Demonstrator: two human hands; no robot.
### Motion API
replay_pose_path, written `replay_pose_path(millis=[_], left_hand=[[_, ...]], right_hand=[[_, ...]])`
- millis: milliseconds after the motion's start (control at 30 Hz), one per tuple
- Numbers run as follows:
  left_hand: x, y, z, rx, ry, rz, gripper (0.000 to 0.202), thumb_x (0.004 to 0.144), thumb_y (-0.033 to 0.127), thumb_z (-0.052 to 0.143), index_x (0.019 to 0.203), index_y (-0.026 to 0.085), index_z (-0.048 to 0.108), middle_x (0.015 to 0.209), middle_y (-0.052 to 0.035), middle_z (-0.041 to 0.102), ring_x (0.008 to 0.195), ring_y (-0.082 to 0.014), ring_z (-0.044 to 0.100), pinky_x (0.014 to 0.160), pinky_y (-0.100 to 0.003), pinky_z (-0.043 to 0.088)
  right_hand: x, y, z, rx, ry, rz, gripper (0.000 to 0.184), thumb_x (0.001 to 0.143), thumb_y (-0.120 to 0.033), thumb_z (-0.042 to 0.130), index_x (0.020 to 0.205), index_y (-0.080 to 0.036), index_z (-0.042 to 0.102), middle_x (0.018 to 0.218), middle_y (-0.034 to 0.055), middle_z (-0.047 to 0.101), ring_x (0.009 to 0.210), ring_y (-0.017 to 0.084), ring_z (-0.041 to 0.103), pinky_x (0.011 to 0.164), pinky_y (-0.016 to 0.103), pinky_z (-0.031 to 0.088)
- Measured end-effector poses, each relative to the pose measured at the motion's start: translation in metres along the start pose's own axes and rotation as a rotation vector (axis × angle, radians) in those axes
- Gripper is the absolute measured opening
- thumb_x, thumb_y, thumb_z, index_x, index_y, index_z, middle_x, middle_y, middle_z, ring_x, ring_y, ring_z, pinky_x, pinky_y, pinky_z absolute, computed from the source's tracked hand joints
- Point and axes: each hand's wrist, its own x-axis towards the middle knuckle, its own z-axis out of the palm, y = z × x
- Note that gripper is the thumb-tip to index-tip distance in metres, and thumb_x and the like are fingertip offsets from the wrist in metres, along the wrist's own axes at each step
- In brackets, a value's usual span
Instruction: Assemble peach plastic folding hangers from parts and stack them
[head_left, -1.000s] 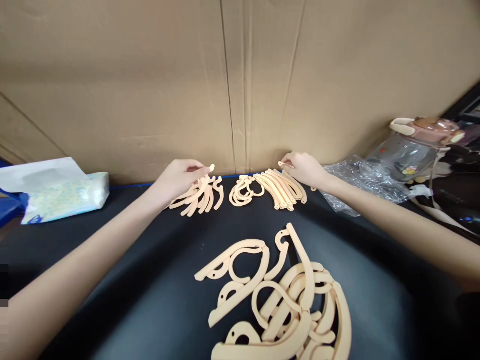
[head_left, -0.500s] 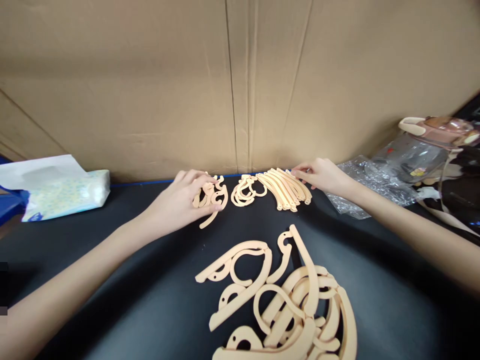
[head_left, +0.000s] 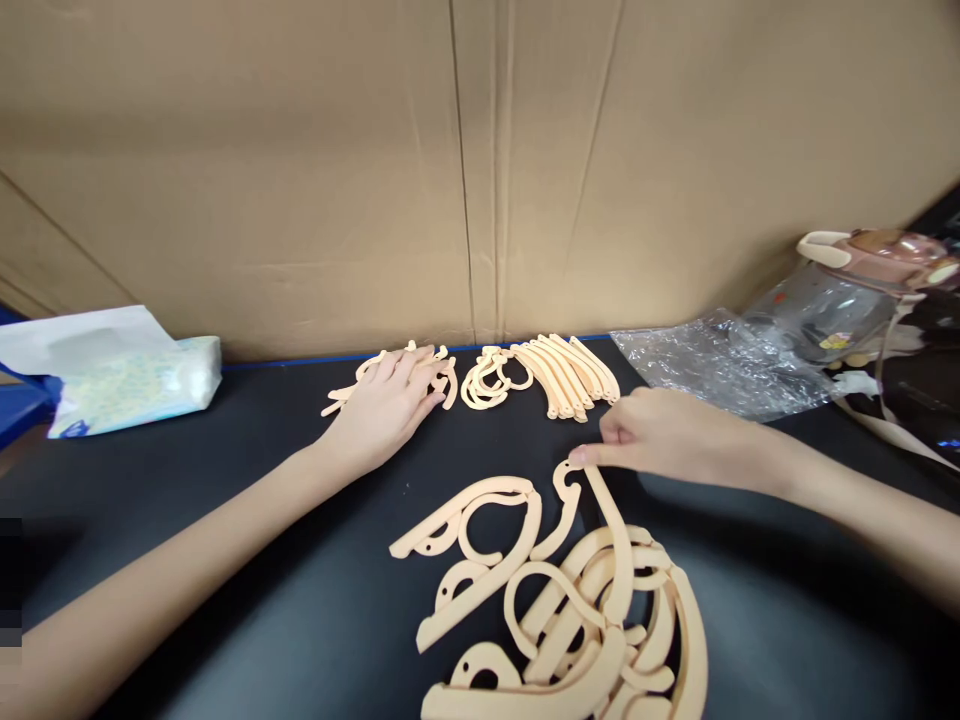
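Left hand (head_left: 386, 408) lay over hook pile (head_left: 451, 386) at far side, fingers extended, unclenched. Right hand (head_left: 667, 438), fingers curled, touched bar (head_left: 613, 530) at upper end; whether pinched, could not be told. Bar overlapped near heap (head_left: 691, 620): pulling might have dragged heap along.

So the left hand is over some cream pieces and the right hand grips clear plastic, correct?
Not the clear plastic: the head view shows the right hand at one end of a long cream piece. The left hand is over some cream pieces.
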Motion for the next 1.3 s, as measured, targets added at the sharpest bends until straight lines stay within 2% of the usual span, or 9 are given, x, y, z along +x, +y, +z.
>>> replay_pose_path(millis=[167,233,333,433,633,800,967,1067,1300], left_hand=[[0.006,0.027,-0.015,-0.216,0.153,-0.103,0.046,0.099,0.036,0.035,0.130,0.008,0.053,0.137,-0.0188,0.051,0.127,-0.0318,0.042,0.109,-0.047,0.031],[0.010,0.048,-0.026,-0.481,0.142,-0.130,0.042,0.098,0.039,0.037,0.122,0.012,0.057,0.127,-0.0132,0.059,0.121,-0.0266,0.049,0.108,-0.042,0.032],[0.021,0.079,-0.041,-1.030,-0.071,-0.147,0.035,0.096,0.044,0.042,0.105,0.019,0.065,0.107,-0.0048,0.067,0.100,-0.0197,0.061,0.091,-0.032,0.046],[0.035,0.094,-0.054,-1.267,-0.104,-0.172,0.033,0.094,0.041,0.046,0.079,0.016,0.062,0.076,-0.0013,0.063,0.072,-0.0138,0.058,0.069,-0.024,0.046],[0.059,0.085,-0.081,-1.321,0.062,-0.270,0.025,0.092,0.031,0.050,0.073,0.015,0.056,0.059,0.0033,0.049,0.052,-0.0074,0.041,0.049,-0.020,0.030],[0.064,0.085,-0.091,-1.356,0.096,-0.321,0.025,0.094,0.021,0.039,0.070,0.017,0.047,0.052,0.0053,0.036,0.046,-0.0068,0.032,0.044,-0.019,0.023],[0.041,0.068,-0.072,-1.239,-0.010,-0.370,0.031,0.092,0.032,0.045,0.064,0.017,0.046,0.056,0.0042,0.042,0.047,-0.0068,0.034,0.045,-0.019,0.027],[0.029,0.041,-0.055,-1.108,-0.060,-0.550,0.029,0.082,0.044,0.056,0.078,0.016,0.063,0.059,0.0029,0.051,0.051,-0.0099,0.044,0.050,-0.022,0.032],[0.039,0.003,-0.030,-0.644,0.043,-0.731,0.031,0.068,0.047,0.068,0.081,0.020,0.067,0.075,-0.0031,0.069,0.070,-0.0201,0.060,0.061,-0.028,0.035]], right_hand=[[-0.002,-0.007,0.013,0.458,-0.240,-0.012,0.047,0.087,-0.052,0.053,0.054,-0.019,0.051,0.052,-0.0020,0.056,0.044,0.009,0.046,0.046,0.024,0.034],[0.003,-0.010,0.007,0.593,-0.137,-0.015,0.041,0.087,-0.047,0.054,0.057,-0.019,0.049,0.050,-0.0038,0.053,0.041,0.008,0.044,0.042,0.022,0.033],[0.011,-0.016,-0.011,0.687,0.064,-0.087,0.034,0.088,-0.044,0.053,0.065,-0.019,0.054,0.051,-0.0052,0.051,0.041,0.007,0.045,0.042,0.021,0.034],[0.018,-0.018,-0.034,0.686,0.169,-0.175,0.032,0.089,-0.047,0.052,0.076,-0.019,0.061,0.060,-0.0021,0.058,0.047,0.009,0.049,0.044,0.023,0.038],[0.026,-0.034,-0.063,0.061,0.692,-0.200,0.028,0.091,-0.040,0.052,0.088,-0.016,0.065,0.077,0.0063,0.067,0.065,0.018,0.060,0.058,0.029,0.040],[0.045,-0.051,-0.071,-0.420,0.712,-0.113,0.025,0.095,-0.021,0.040,0.084,-0.012,0.061,0.068,0.0097,0.061,0.059,0.021,0.056,0.058,0.032,0.035],[0.060,-0.027,-0.081,0.330,0.595,-0.089,0.025,0.095,-0.020,0.045,0.072,-0.016,0.056,0.056,0.0008,0.055,0.046,0.012,0.050,0.053,0.029,0.039],[0.061,-0.011,-0.086,0.597,0.546,-0.032,0.024,0.095,-0.016,0.040,0.077,-0.015,0.055,0.056,-0.0015,0.051,0.043,0.008,0.044,0.044,0.023,0.033],[0.064,-0.015,-0.089,1.282,0.537,-0.016,0.028,0.092,-0.012,0.037,0.070,-0.014,0.054,0.050,-0.0078,0.032,0.041,0.004,0.025,0.039,0.018,0.019]])
